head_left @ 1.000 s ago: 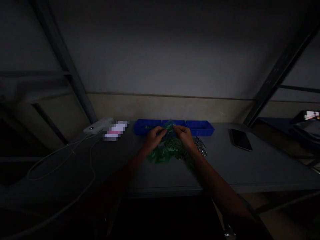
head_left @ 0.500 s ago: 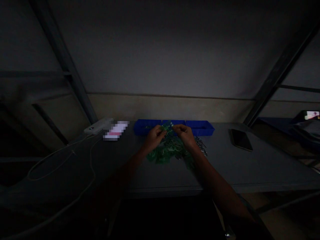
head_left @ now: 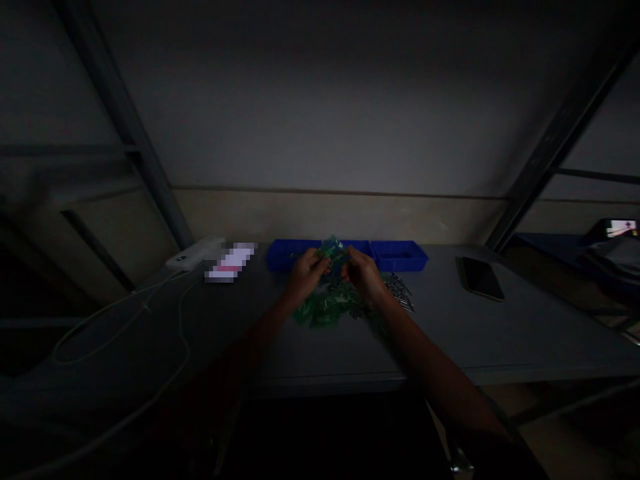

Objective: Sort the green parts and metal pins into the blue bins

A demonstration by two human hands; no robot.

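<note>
A small, see-through green plastic bag [head_left: 332, 247] is held up over the table, in front of the blue bins. My left hand [head_left: 305, 273] is closed on its left side, thumb against fingers. At its right edge, my right hand [head_left: 366, 272] is closed too, with the fingertips curled in and partly dark. Below the hands lies a pile of similar green bags [head_left: 323, 312]. Beside my right wrist are loose metal pieces that look like screws [head_left: 400, 293]. What sits inside the held bag is too dim to make out.
Three blue bins [head_left: 400, 257] stand in a row against the wall. A dark phone [head_left: 481, 279] lies on the grey table [head_left: 325, 363] at the right. To the left are a blurred-out bright screen [head_left: 231, 263], a white box [head_left: 197, 253] and a looping white cable [head_left: 183, 320].
The held bag has risen slightly and tilted. My right hand has turned inward and shifted a little left and down, its fingers curling more. The left hand has stayed nearly in place.
</note>
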